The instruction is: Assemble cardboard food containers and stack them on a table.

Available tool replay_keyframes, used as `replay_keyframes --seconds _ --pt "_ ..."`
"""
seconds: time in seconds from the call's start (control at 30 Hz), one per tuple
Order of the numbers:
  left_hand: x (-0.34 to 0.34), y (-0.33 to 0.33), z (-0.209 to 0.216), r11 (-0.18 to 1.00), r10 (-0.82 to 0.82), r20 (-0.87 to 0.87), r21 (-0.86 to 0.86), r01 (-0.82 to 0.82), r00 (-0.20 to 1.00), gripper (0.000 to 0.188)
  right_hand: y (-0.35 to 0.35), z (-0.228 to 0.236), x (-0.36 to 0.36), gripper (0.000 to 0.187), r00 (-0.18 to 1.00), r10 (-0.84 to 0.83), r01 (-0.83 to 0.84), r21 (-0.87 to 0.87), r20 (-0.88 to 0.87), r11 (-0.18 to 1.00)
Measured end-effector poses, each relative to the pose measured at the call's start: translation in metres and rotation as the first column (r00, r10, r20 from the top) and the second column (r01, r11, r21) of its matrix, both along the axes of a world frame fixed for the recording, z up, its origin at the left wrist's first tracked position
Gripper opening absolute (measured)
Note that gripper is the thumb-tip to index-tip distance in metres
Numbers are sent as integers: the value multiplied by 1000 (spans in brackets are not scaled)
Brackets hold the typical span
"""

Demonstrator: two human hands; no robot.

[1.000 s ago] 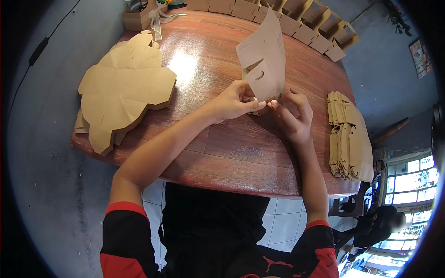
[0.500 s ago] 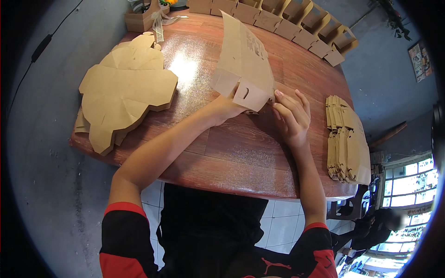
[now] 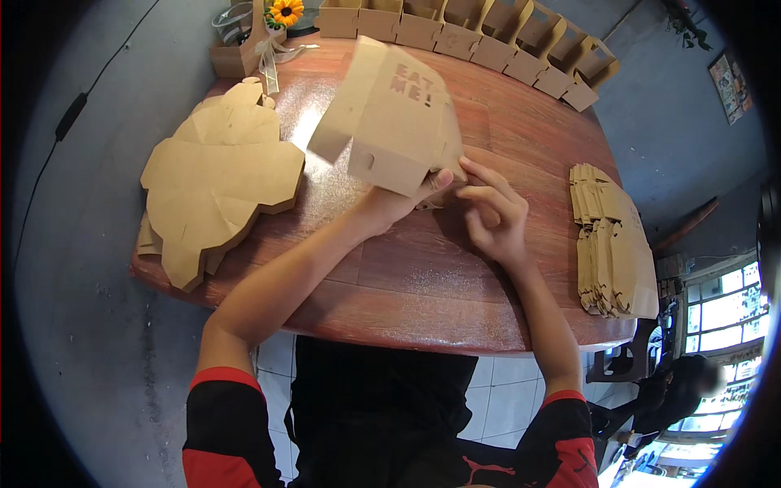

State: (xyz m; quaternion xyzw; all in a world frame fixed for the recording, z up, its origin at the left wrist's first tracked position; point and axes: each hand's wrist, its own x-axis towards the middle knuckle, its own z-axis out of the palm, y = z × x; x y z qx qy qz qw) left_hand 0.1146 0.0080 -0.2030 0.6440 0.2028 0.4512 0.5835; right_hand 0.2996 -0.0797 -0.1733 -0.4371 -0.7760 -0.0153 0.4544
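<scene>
A half-folded brown cardboard box (image 3: 386,122) with cut-out letters hangs tilted over the middle of the round wooden table (image 3: 439,285). My left hand (image 3: 399,203) grips its lower near corner from beneath, thumb on the front panel. My right hand (image 3: 492,215) is just right of it, fingers bent, fingertips at the box's bottom right edge. Whether the right hand truly pinches a flap is hard to tell.
A pile of flat brown box blanks (image 3: 215,183) lies at the left. A stack of folded flat pieces (image 3: 610,244) sits at the right edge. Finished open boxes (image 3: 480,41) line the far rim, beside a sunflower decoration (image 3: 285,12). Another person (image 3: 691,382) is at lower right.
The cardboard was a flat upright sheet pinched by both hands; it has since been folded into a box shape and tipped leftward, with my left hand under it.
</scene>
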Motion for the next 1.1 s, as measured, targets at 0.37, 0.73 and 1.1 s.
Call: replay_keyframes --seconds 0.37,0.73,1.1 --pt "0 -17 12 458 270 -154 889 14 951 13 0 -15 9 55 666 34 -410 -327 -745 851" --pt "-1 -44 2 492 451 -427 852 181 784 14 16 -113 53 58 396 -82 -537 -303 -915 788" --pt "-6 -23 12 518 280 -450 814 261 848 31 5 -2 5 78 736 116 -262 -123 -667 957"
